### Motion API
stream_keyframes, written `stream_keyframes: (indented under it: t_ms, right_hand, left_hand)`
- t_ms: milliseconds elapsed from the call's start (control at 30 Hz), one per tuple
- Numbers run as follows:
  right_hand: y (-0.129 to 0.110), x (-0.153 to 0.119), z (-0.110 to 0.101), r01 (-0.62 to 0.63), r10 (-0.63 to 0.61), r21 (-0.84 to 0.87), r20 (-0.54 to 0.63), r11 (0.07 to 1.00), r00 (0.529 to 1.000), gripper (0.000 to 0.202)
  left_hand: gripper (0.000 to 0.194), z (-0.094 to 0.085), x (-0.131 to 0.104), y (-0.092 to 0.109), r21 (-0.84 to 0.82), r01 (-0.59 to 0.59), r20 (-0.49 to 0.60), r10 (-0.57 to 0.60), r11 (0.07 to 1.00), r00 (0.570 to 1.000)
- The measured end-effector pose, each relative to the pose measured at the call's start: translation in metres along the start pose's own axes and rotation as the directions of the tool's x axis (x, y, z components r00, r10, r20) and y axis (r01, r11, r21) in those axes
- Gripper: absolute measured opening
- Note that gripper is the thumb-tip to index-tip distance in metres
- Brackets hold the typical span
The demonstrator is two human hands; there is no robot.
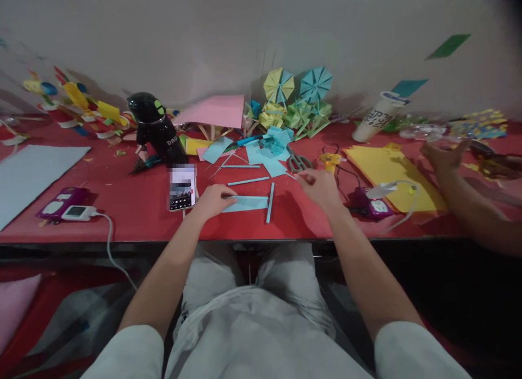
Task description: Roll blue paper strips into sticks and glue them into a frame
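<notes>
On the red table a flat light blue paper strip lies in front of me, and my left hand has its fingers closed at the strip's left end. My right hand pinches a thin pale stick that points left toward loose blue paper pieces. A narrow rolled blue paper tube stands crosswise at the strip's right end. Two more tubes lie behind it, one nearer and one farther. Grey-handled scissors rest just behind my right hand.
A phone stands left of my left hand, with a black bottle behind it. Folded paper umbrellas stand by the wall. Right are yellow sheets, a purple device, a paper cup and another person's hand.
</notes>
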State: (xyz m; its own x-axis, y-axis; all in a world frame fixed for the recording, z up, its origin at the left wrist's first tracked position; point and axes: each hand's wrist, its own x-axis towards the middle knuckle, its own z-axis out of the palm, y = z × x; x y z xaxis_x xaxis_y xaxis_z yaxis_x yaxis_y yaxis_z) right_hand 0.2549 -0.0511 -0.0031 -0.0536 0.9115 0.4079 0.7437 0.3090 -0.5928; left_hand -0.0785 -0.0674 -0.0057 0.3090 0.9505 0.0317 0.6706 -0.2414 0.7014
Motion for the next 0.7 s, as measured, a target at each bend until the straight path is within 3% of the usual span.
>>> stream_keyframes:
  t_ms: [133, 200, 267, 367, 500, 700]
  right_hand:
    - [-0.027, -0.001, 0.020, 0.160, -0.205, 0.191, 0.246, 0.969, 0.947, 0.023]
    - [-0.042, 0.002, 0.034, 0.170, -0.263, 0.266, 0.372, 0.949, 0.890, 0.022]
    - [-0.055, 0.007, 0.048, 0.146, -0.285, 0.300, 0.495, 0.943, 0.821, 0.022]
    - [-0.065, 0.018, 0.063, 0.119, -0.265, 0.272, 0.599, 0.955, 0.756, 0.016]
    - [-0.068, 0.027, 0.073, 0.053, -0.251, 0.299, 0.678, 0.953, 0.690, 0.014]
    - [-0.065, 0.028, 0.078, 0.110, -0.303, 0.317, 0.664, 0.942, 0.684, 0.015]
  left_hand:
    - [0.020, 0.000, 0.003, 0.000, 0.066, 0.036, 0.000, -0.036, 0.997, 0.999]
    - [0.019, 0.000, 0.005, 0.001, 0.079, 0.036, 0.003, -0.036, 0.996, 0.999]
    - [0.018, 0.000, 0.007, 0.002, 0.083, 0.038, 0.003, -0.039, 0.996, 0.999]
    - [0.017, 0.000, 0.009, 0.005, 0.061, 0.046, -0.001, -0.046, 0.997, 0.999]
    - [0.015, 0.000, 0.011, 0.006, 0.005, 0.024, -0.002, -0.024, 1.000, 1.000]
    - [0.025, 0.000, 0.013, 0.001, -0.120, 0.032, 0.056, -0.025, 0.992, 0.998]
